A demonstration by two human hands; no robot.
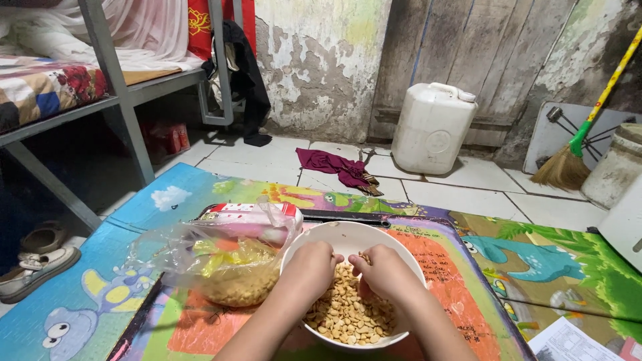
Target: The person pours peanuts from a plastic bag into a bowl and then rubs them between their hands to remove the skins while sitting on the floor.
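Note:
A white bowl (348,235) full of pale shelled peanuts (344,314) stands on a small colourful table (461,287) in front of me. Both my hands are inside the bowl, above the peanuts. My left hand (313,262) is curled, fingertips pinched together. Facing it, my right hand (380,266) is also curled, and the two sets of fingertips almost touch over the nuts. Something small seems pinched between them, but it is too small to tell. A clear plastic bag (227,257) holding more peanuts lies just left of the bowl.
A red and white packet (244,212) lies behind the bag. A patterned play mat (562,257) covers the tiled floor. A white jerrycan (433,127), a maroon cloth (338,167), a broom (578,144), a bed frame (127,100) and shoes (37,261) surround the table.

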